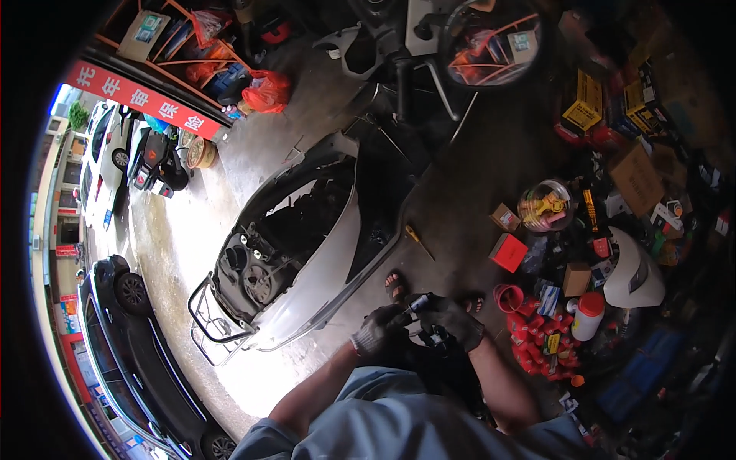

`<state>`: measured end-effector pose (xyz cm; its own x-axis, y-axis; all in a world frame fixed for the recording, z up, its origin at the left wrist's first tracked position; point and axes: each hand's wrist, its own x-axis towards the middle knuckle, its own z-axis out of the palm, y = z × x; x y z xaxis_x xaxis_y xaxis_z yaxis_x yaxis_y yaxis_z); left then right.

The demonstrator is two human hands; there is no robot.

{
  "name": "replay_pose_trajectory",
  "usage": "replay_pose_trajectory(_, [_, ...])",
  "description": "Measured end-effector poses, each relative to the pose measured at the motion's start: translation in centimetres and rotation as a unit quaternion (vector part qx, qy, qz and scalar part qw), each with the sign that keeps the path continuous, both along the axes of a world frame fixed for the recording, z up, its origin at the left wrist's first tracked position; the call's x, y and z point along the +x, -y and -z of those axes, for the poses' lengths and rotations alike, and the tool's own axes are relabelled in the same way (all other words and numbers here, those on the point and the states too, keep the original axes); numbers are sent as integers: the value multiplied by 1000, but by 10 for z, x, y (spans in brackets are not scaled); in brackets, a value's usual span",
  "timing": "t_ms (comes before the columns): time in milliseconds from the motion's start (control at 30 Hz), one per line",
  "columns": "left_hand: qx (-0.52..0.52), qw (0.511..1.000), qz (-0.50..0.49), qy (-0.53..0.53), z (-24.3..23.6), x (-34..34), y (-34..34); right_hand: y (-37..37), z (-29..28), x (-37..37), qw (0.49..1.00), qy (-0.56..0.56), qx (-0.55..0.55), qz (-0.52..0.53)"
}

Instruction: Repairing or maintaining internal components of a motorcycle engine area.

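Both of my hands wear grey gloves and meet low in front of my body. My left hand (pixel 376 330) has its fingers curled in toward the middle; what they hold is too small and dark to name. My right hand (pixel 455 322) closes around a small dark cylindrical part (pixel 419 303) with a pale grey band. Below it, between the hands, hangs another small black piece (pixel 438 336), its kind unclear. Ahead and to the left stands a white scooter (pixel 326 257), its seat off and its inner bay exposed. A yellow-handled screwdriver (pixel 415 235) lies on the floor beside it.
Red bottles (pixel 537 341), a white jar with a red lid (pixel 588 316), small boxes (pixel 508 252) and a white body panel (pixel 635 272) crowd the right side. A scooter mirror (pixel 491 46) rises at the top. A black car (pixel 142 360) stands outside on the left.
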<state>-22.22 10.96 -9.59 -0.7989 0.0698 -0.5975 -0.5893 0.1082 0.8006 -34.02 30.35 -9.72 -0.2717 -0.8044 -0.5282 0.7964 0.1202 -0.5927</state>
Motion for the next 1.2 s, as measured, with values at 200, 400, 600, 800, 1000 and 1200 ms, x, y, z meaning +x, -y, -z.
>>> replay_pose_trajectory(200, [489, 856, -135, 101, 31, 39, 38, 51, -15, 28, 998, -55, -14, 29])
replay_pose_trajectory(400, [469, 827, -231, 205, -17, 19, 52, 74, -27, 34, 995, -42, 29, 83])
replay_pose_trajectory(600, [-232, 918, 117, -298, -2, 13, 63, 95, -30, 38, 981, -86, 116, 129])
replay_pose_trajectory(800, [-196, 931, 49, -303, -23, 4, 65, 94, -33, 26, 973, -152, 116, 127])
replay_pose_trajectory(1000, [18, 987, -11, -157, -7, 5, 64, 89, -49, 19, 981, -71, 147, 107])
replay_pose_trajectory(1200, [-276, 952, 58, -117, -34, -17, 46, 87, -29, 23, 972, -122, 176, 100])
